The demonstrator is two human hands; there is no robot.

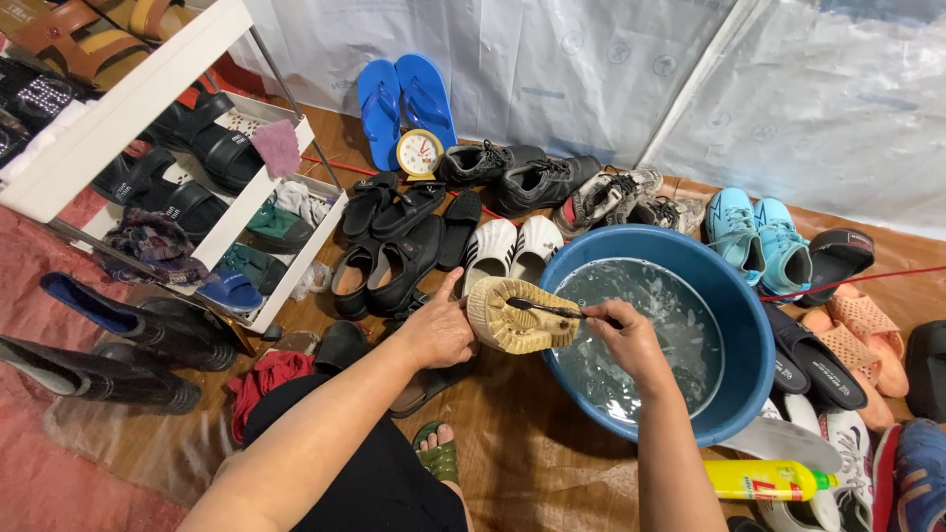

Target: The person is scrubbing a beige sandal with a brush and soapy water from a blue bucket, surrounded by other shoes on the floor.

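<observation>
My left hand [439,330] grips a tan shoe [520,317] turned sole-up, held over the near-left rim of a blue basin [754,335] filled with soapy water. My right hand [623,340] holds a small dark brush [547,309] whose head rests on the ridged sole. Both hands are closed around what they hold. The shoe's upper is hidden beneath the sole.
Many shoes and sandals lie on the brown floor around the basin: white clogs [512,246], blue flip-flops [404,103], cyan boots [759,241]. A white shoe rack [148,118] stands at left, black rubber boots [108,365] below it. A yellow bottle [769,480] lies at lower right.
</observation>
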